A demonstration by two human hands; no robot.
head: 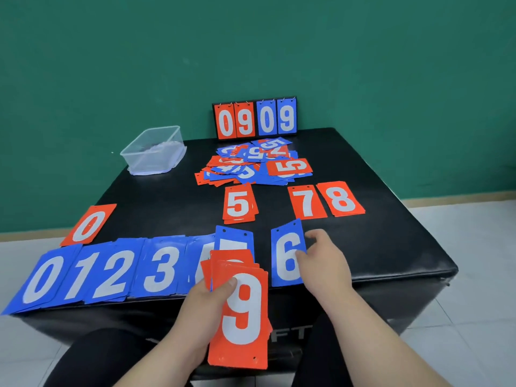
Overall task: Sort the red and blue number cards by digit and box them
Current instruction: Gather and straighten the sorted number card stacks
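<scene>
Nearest, the left hand is gripping a fanned stack of red cards, a 9 on top, over the near edge of the black table. Just right of it, the right hand is pinching the right edge of a blue 6 card, which is tilting up off the table. To the left, a row of blue piles is lying along the near edge, showing 0, 1, 2 and 3. Farther off, a red 0, a red 5 pile, a red 7 and a red 8 are lying flat. Beyond them an unsorted heap is sitting mid-table, a clear box is standing far left, and a scoreboard is reading 0909.
</scene>
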